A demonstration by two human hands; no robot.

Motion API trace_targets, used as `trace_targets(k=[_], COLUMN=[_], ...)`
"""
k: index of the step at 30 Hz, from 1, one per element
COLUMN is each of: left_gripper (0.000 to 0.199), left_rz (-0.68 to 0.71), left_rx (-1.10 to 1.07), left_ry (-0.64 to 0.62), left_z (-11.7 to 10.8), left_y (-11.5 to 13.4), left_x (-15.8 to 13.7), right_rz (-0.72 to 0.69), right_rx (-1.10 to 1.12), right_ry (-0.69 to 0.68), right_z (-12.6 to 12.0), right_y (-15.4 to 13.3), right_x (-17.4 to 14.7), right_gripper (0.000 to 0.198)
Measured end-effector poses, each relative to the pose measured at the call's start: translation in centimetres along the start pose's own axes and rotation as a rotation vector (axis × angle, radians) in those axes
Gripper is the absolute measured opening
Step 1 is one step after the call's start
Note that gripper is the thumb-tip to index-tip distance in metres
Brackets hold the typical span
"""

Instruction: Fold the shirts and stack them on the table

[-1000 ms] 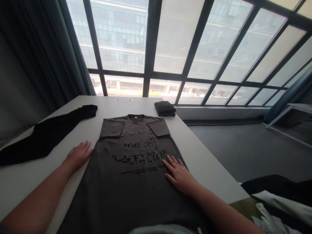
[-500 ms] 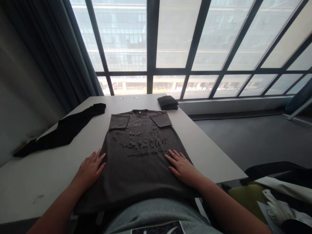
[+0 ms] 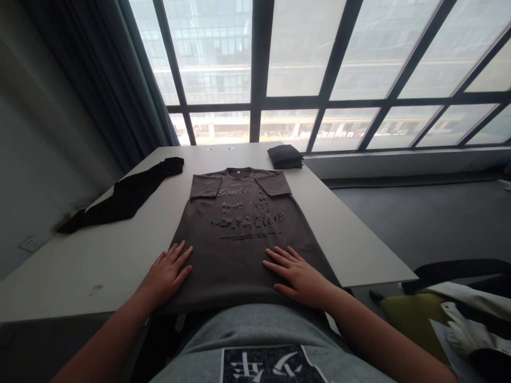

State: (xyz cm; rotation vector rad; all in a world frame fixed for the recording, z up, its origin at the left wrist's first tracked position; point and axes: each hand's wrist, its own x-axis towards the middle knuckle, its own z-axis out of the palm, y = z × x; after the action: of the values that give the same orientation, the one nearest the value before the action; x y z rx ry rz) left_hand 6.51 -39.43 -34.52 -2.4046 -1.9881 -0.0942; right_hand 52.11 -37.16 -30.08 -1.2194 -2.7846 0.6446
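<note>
A dark grey-brown T-shirt point(image 3: 243, 266) with black lettering lies spread on the white table, its collar toward the window and both sleeves folded in over the front. My left hand point(image 3: 164, 275) rests flat on the shirt's left side near the hem, fingers spread. On the right part of the lower front, my right hand point(image 3: 297, 276) also lies flat with its fingers apart. Neither hand grips anything. The hem comes up to the table's near edge, close to my body.
A black garment point(image 3: 130, 194) lies along the left side of the white table point(image 3: 359, 255). A stack of folded dark cloth point(image 3: 285, 157) sits at the far right corner. At the lower right stands an olive chair point(image 3: 415, 319) with white items. A dark curtain point(image 3: 115, 69) hangs at left.
Both hands have slid nearer the hem and closer together, still flat on the shirt. The camera view has shifted a little, so the table and window appear higher and further right.
</note>
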Motion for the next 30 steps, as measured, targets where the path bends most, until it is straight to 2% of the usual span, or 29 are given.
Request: trace_targets(k=[5, 11, 13, 15, 18, 21, 23, 27, 30], left_gripper=[0.066, 0.066, 0.064, 0.061, 0.061, 0.064, 0.066, 0.069, 0.07], left_rz=[0.05, 0.095, 0.101, 0.103, 0.148, 0.211, 0.171, 0.097, 0.036], left_rx=[0.0, 0.003, 0.004, 0.002, -0.008, 0.002, 0.002, -0.003, -0.009], left_ry=[-0.011, -0.016, -0.029, -0.028, 0.008, -0.002, -0.036, -0.041, -0.039], left_z=[0.3, 0.7, 0.2, -0.7, -2.3, -3.5, -3.7, -2.9, -1.6], left_y=[-0.6, -0.9, -1.0, -1.1, -0.9, -0.1, 0.6, 2.0, 2.0], left_x=[-2.5, -5.5, -5.8, -4.8, -0.2, 7.2, 12.6, 21.1, 24.2], right_rz=[0.065, 0.133, 0.123, 0.121, 0.125, 0.117, 0.144, 0.285, 0.357], right_rx=[0.019, 0.044, 0.065, 0.12, 0.161, 0.08, 0.006, -0.095, -0.156], right_ry=[0.012, -0.024, -0.05, -0.062, -0.017, 0.06, 0.113, 0.202, 0.215], right_z=[-0.1, -0.6, -1.1, -2.0, -4.0, -5.9, -6.7, -6.5, -5.2], right_y=[1.5, 2.1, 2.3, 2.7, 4.2, 6.4, 8.1, 11.0, 12.3], right_x=[-1.3, -2.7, -3.1, -3.0, -1.0, 3.5, 7.0, 12.4, 13.9], right_gripper=[0.078, 0.095, 0.093, 0.082, 0.069, 0.066, 0.065, 0.071, 0.072])
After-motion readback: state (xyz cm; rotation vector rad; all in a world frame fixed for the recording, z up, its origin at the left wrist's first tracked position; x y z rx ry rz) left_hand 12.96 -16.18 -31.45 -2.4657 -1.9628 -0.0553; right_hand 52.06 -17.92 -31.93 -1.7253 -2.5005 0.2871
